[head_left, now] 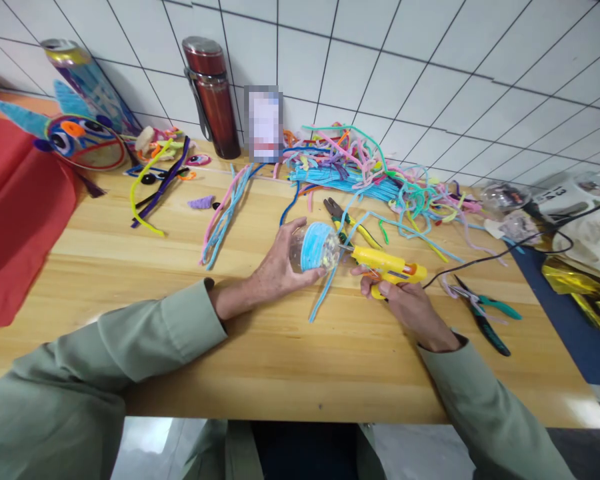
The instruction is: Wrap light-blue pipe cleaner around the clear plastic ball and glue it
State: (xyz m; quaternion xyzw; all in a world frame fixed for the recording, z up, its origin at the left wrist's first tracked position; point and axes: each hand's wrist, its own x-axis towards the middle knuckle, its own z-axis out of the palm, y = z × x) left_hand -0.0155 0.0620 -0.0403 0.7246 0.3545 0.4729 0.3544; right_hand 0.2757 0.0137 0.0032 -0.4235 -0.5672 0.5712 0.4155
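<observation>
Sleeve; left hand pinching container; right hand curled round yellow glue gun

From my remote seat I count two hands mid-frame, one left hand and one right hand. I make it one yellow glue gun and one blue-banded clear container at centre. Pliers come to two: one yellow-handled pair right of centre, one green-and-black pair at lower right. In the upper left I tally one drink can and one dark red flask; left of centre, one purple coil. The pipe cleaners heaped at upper centre overlap too much for me to number.
</observation>
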